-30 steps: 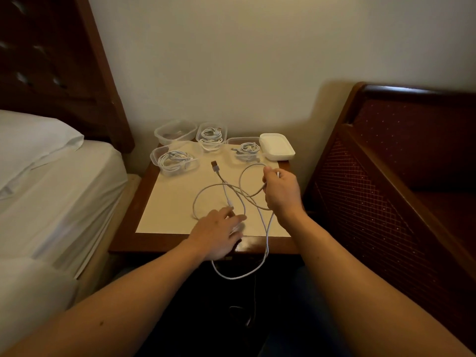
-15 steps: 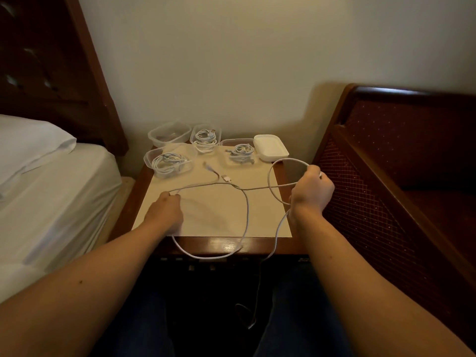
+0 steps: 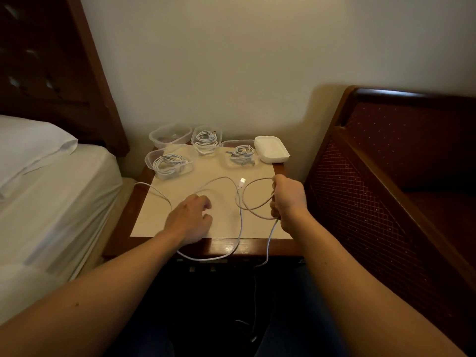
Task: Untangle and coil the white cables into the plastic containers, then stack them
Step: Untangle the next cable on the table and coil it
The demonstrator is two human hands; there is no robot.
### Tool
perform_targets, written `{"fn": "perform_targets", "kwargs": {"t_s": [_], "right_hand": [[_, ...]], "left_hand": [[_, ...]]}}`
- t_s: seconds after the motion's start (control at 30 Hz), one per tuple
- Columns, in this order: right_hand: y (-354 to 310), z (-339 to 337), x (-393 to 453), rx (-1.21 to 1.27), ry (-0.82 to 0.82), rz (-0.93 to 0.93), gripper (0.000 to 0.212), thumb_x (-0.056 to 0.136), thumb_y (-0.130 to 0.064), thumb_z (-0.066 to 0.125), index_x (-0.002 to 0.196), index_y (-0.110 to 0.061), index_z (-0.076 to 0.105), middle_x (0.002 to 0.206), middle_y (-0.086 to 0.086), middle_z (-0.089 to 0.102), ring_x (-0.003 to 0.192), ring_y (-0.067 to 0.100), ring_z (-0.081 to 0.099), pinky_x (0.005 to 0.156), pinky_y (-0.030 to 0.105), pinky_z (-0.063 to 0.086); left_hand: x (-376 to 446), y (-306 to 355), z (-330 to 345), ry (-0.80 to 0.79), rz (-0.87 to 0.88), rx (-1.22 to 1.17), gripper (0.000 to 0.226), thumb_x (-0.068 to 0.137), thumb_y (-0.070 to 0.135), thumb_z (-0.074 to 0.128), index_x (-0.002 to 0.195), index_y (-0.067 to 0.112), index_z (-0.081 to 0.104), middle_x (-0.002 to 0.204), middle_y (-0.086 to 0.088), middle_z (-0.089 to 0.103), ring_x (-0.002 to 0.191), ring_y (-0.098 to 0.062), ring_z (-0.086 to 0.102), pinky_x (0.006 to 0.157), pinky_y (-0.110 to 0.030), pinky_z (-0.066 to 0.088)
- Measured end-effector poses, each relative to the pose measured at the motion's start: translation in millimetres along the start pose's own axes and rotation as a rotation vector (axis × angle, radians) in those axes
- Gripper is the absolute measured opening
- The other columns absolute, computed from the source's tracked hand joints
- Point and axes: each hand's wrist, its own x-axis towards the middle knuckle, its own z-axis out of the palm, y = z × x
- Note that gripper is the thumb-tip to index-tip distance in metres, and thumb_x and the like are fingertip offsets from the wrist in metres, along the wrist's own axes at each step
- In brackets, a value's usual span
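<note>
On the bedside table (image 3: 144, 202), loose white cable (image 3: 240, 217) sprawling in front of four clear plastic containers (image 3: 168, 163), right hand (image 3: 287, 199) gripping a small coil of it near the table's right edge, left hand (image 3: 192, 217) curled over the strand mid-table, USB plug (image 3: 242, 182) between them, slack drooping over the front edge.

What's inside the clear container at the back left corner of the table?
The back-left clear container shows no coiled white cable, unlike the three other clear containers, which each hold one. Something faint and reddish shows through its bottom; I cannot tell whether that is contents or the table beneath.
</note>
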Motion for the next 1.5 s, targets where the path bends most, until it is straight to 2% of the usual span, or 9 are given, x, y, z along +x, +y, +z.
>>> {"fn": "perform_targets", "kwargs": {"t_s": [0.17, 0.33, 0.5, 0.63, 0.97, 1.2, 1.27, 1.37, 1.5], "right_hand": [[4.6, 1.4, -4.6, -0.148, -0.235, 0.060, 0.023, 0.094, -0.019, 0.048, 0.071, -0.017, 0.040, 0.056, 0.000, 0.031, 0.039, 0.013, 0.024, 0.045, 0.024, 0.021], [2.3, -5.4, -7.1, 0.147, -0.386, 0.161, 0.039, 0.098, -0.024, 0.048, 0.061, -0.018, 0.040, 0.048, -0.004, 0.028, 0.038, 0.011, 0.017, 0.040, 0.022, 0.017], [0.6, -5.4, -10.7, 0.297, -0.352, 0.171, 0.040, 0.101, -0.026, 0.047, 0.062, -0.017, 0.044, 0.046, -0.004, 0.033, 0.038, 0.011, 0.021, 0.040, 0.023, 0.020], [0.4, -3.4, -17.8, 0.346, -0.336, 0.207, 0.035, 0.100, -0.027, 0.051, 0.067, -0.017, 0.047, 0.051, -0.003, 0.030, 0.040, 0.011, 0.023, 0.040, 0.023, 0.023], [-10.8, 6.2, -34.0, 0.795, -0.200, 0.226, 0.030, 0.104, -0.035, 0.050, 0.080, -0.017, 0.050, 0.055, -0.003, 0.044, 0.045, 0.011, 0.042, 0.046, 0.023, 0.037], [-1.5, -7.5, -35.2, 0.850, -0.023, 0.262, 0.038, 0.101, -0.051, 0.052, 0.096, -0.013, 0.056, 0.059, 0.001, 0.058, 0.056, 0.015, 0.060, 0.058, 0.025, 0.052], [3.7, -10.7, -36.5, 0.742, -0.107, 0.243, 0.068, 0.091, -0.074, 0.048, 0.118, -0.012, 0.058, 0.086, 0.005, 0.068, 0.082, 0.020, 0.067, 0.077, 0.036, 0.056], [15.9, -11.8, -42.9, 0.398, -0.298, 0.280, 0.116, 0.076, -0.095, 0.024, 0.153, -0.008, 0.035, 0.140, 0.010, 0.059, 0.137, 0.032, 0.047, 0.113, 0.055, 0.030], [29.4, -7.0, -56.9, -0.020, -0.458, 0.254, 0.122, 0.076, -0.095, 0.007, 0.145, -0.003, 0.049, 0.131, 0.013, 0.066, 0.128, 0.032, 0.055, 0.111, 0.054, 0.033]], "left_hand": [[-8.7, 5.8, 18.1, -0.038, 0.044, -0.174, 0.034, 0.091, 0.017, 0.052, 0.121, 0.030, 0.059, 0.119, 0.010, 0.057, 0.100, -0.016, 0.058, 0.090, -0.031, 0.044], [-17.9, 10.3, 19.3, -0.077, 0.145, -0.327, 0.053, 0.086, 0.013, 0.054, 0.133, 0.037, 0.054, 0.122, 0.015, 0.054, 0.086, -0.004, 0.058, 0.083, -0.028, 0.045], [-25.3, 23.5, 15.4, -0.046, 0.135, -0.383, 0.061, 0.087, 0.016, 0.059, 0.141, 0.041, 0.045, 0.129, 0.014, 0.052, 0.098, -0.010, 0.058, 0.084, -0.033, 0.053], [-33.6, 30.4, 10.9, -0.058, -0.049, -0.463, 0.069, 0.090, 0.010, 0.054, 0.153, 0.030, 0.033, 0.128, 0.012, 0.056, 0.074, -0.011, 0.062, 0.071, -0.026, 0.049], [-92.2, 60.3, -6.6, -0.396, 0.117, -0.532, 0.019, 0.095, 0.017, 0.058, 0.091, 0.017, 0.077, 0.071, 0.012, 0.068, 0.065, -0.008, 0.058, 0.065, -0.026, 0.045], [-109.0, 58.4, -29.3, -0.513, 0.127, -0.592, 0.022, 0.087, 0.015, 0.054, 0.098, 0.005, 0.069, 0.091, -0.006, 0.072, 0.079, -0.010, 0.061, 0.069, -0.022, 0.046], [-111.0, 59.3, -33.5, -0.473, 0.115, -0.616, 0.012, 0.096, 0.009, 0.055, 0.099, 0.003, 0.064, 0.092, -0.007, 0.074, 0.078, -0.013, 0.062, 0.066, -0.025, 0.048], [-110.7, 68.5, -45.5, -0.279, 0.064, -0.788, 0.011, 0.102, 0.004, 0.050, 0.098, 0.006, 0.060, 0.081, -0.007, 0.069, 0.066, -0.015, 0.060, 0.055, -0.023, 0.049], [-95.3, 85.4, -68.5, 0.018, -0.077, -1.144, 0.013, 0.105, 0.008, 0.047, 0.101, 0.007, 0.059, 0.084, -0.007, 0.068, 0.070, -0.020, 0.063, 0.062, -0.031, 0.056]]}}
